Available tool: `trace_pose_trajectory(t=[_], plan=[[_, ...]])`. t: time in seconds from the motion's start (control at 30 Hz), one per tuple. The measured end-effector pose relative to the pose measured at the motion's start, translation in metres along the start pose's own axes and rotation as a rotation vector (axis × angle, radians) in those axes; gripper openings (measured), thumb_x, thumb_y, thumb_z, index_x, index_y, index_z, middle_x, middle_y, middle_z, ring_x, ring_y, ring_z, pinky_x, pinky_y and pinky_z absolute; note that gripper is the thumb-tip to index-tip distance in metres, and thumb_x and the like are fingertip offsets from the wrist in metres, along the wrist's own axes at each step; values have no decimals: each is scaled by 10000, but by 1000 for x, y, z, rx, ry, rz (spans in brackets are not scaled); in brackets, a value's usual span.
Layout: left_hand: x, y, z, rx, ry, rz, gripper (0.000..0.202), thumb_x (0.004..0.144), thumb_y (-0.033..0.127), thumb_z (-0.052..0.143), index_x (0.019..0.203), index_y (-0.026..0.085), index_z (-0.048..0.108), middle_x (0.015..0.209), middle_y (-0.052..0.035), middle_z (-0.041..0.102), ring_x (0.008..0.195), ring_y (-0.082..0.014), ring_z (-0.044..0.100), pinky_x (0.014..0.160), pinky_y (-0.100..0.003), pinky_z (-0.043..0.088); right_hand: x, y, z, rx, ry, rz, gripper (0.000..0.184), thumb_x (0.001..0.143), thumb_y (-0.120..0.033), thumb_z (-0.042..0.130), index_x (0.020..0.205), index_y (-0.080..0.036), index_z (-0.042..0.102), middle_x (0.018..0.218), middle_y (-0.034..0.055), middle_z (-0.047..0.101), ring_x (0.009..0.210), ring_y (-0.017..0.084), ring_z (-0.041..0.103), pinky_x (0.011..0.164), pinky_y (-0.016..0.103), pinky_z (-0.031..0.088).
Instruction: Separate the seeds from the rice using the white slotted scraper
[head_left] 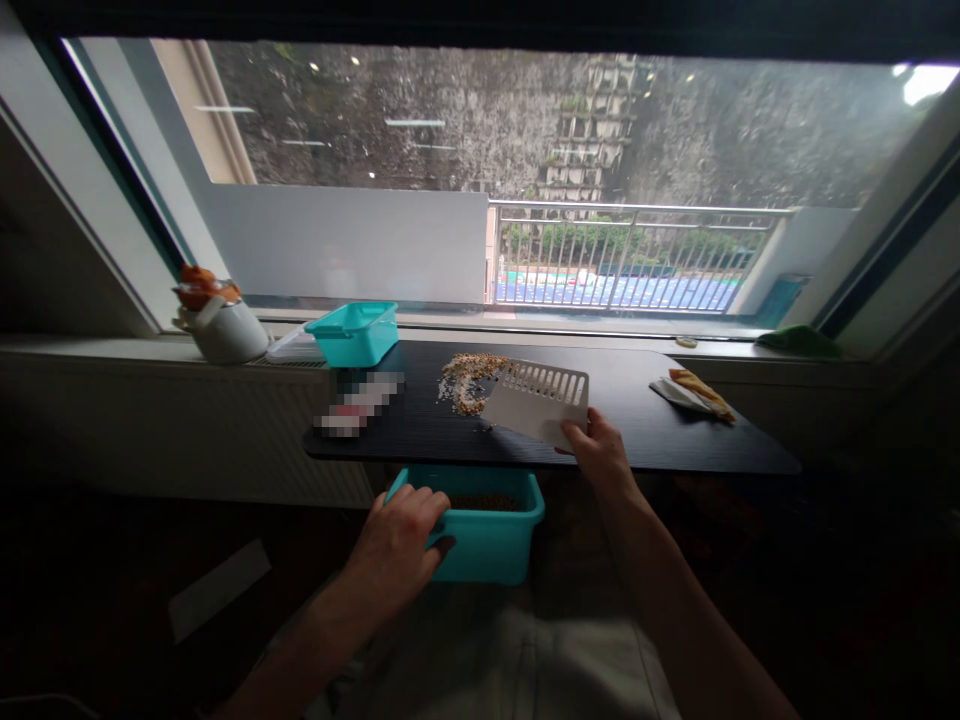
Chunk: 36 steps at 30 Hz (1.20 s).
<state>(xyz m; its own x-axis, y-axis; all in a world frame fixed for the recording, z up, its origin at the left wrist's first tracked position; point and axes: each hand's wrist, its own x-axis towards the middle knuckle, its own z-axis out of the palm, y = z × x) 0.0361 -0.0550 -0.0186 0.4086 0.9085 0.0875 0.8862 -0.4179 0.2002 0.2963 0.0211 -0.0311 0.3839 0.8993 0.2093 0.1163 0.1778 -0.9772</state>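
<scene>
A flat off-white slotted plastic scoop (536,405) is gripped at its near right corner by the right hand (598,450), thumb laid on the upper face. The scoop is held tilted over a black wood-grain tabletop (637,440), slots on the far side, its left edge at a loose pile of tan and white granules (466,372). The pile is spread in a rough curve, with some grains scattered toward the near edge; whether the scoop touches the tabletop cannot be told.

A turquoise rectangular plastic tub (487,548) is clamped at its left rim by the left hand (401,530), fingers hooked over the edge. The tub is held below the near edge of the tabletop, in front of the person's body, and brown granules (487,502) are seen inside. The hands are kept well apart, one on each item.

At the far left corner of the tabletop, a second turquoise plastic bin (362,340) is placed, with a clear shallow plastic tray (289,345) beside it. Farther left, a white rounded pot with an orange top (225,325) is set on the sill. A pixelated flat item (360,405) is laid near the left end, contents unreadable. On the right, a yellow-and-white folded wrapper (697,393) is left lying.
</scene>
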Motion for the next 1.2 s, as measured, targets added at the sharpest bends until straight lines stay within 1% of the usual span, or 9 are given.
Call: trace_pose_trajectory(t=[0.1, 0.2, 0.3, 0.47, 0.57, 0.67, 0.9, 1.1, 1.2], plan=[[0, 0, 0, 1, 1, -1, 42, 829, 188, 602, 847, 221, 583, 890, -23, 648, 927, -250, 567, 829, -389, 417, -8, 6, -13, -16, 38, 0, 327, 659, -336, 623, 941, -172, 598, 810, 48, 694, 726, 232, 681, 580, 350, 603], [1, 0, 0, -3, 1, 1, 50, 825, 186, 603, 849, 224, 583, 889, -18, 649, 925, -242, 567, 825, -379, 421, -14, 11, -24, -16, 24, 27, 346, 655, -357, 642, 946, -172, 614, 799, 48, 704, 714, 232, 680, 556, 330, 590], [1, 0, 1, -3, 4, 1, 44, 829, 184, 594, 851, 222, 584, 894, -22, 649, 928, -246, 564, 835, -392, 418, -14, 11, -27, 38, 16, 43, 351, 654, -359, 647, 953, -175, 625, 786, 38, 708, 691, 224, 675, 531, 318, 582], [2, 1, 0, 3, -1, 0, 43, 840, 186, 581, 870, 216, 590, 905, -30, 650, 931, -256, 565, 839, -406, 414, 0, 1, -8, 66, 30, 11, 292, 647, -309, 628, 909, -182, 605, 789, 18, 680, 698, 200, 662, 533, 313, 592], [2, 2, -1, 4, -10, -2, 39, 835, 187, 593, 863, 215, 589, 900, -28, 650, 928, -259, 569, 828, -402, 417, 10, -2, 9, 45, 11, 15, 256, 642, -282, 609, 880, -192, 588, 787, 24, 658, 705, 204, 655, 535, 324, 599], [1, 2, -2, 4, -17, -7, 48, 828, 187, 607, 859, 217, 585, 901, -23, 649, 927, -256, 570, 825, -396, 416, 16, 0, 17, 37, 4, 16, 254, 640, -271, 605, 880, -193, 580, 799, 39, 647, 722, 219, 656, 537, 337, 601], [4, 2, -1, 5, -31, -12, 51, 827, 196, 619, 856, 218, 584, 910, -25, 649, 944, -259, 567, 834, -394, 410, 18, -1, 11, 14, -9, 15, 265, 658, -260, 600, 913, -188, 591, 832, 46, 653, 748, 223, 659, 529, 319, 604], [4, 1, -1, 6, -34, -18, 56, 825, 197, 628, 854, 214, 584, 900, -25, 648, 937, -262, 569, 825, -397, 413, 25, -3, 20, 7, 0, 25, 201, 646, -219, 581, 846, -191, 578, 754, 28, 643, 675, 200, 648, 476, 296, 589], [2, 1, -1, 3, -29, -15, 52, 830, 197, 624, 849, 216, 580, 897, -20, 646, 935, -254, 567, 837, -398, 410, 22, -2, 18, 12, -15, 30, 202, 640, -219, 589, 839, -189, 593, 750, 28, 646, 669, 200, 646, 463, 289, 583]])
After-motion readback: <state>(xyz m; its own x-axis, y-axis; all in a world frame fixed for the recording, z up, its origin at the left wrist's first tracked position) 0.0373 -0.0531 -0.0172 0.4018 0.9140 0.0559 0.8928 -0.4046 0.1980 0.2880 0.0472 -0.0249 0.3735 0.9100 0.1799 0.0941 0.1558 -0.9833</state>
